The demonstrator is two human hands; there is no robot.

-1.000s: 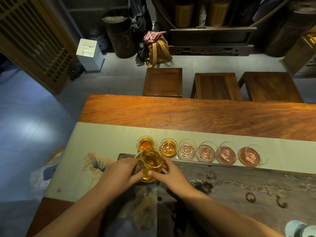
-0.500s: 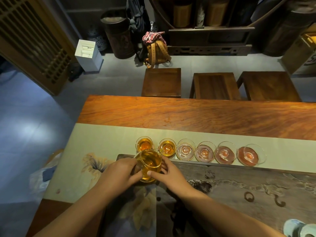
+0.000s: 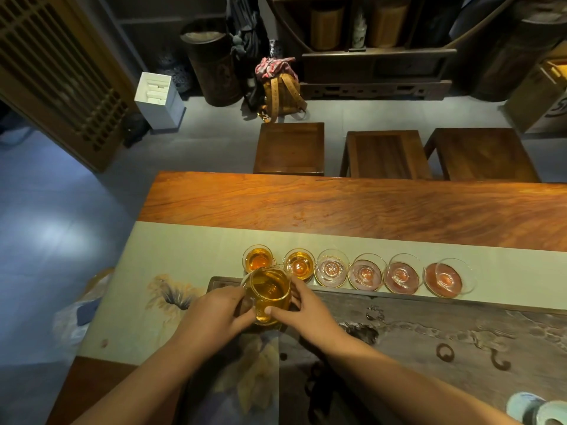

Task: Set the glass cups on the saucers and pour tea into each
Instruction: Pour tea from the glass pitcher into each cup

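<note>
1. Head view: left hand (image 3: 214,314) and right hand (image 3: 306,311) both grip the glass pitcher (image 3: 270,294) of tea, fingers curled round its sides.
2. Six glass cups (image 3: 331,266) stand in a row just beyond it; the two leftmost hold tea.
3. Pale table runner (image 3: 190,250) lies underneath.

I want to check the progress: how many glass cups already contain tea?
2. The first cup at the left end of the row and the second cup beside it hold amber tea. The four cups to their right look empty.
</note>
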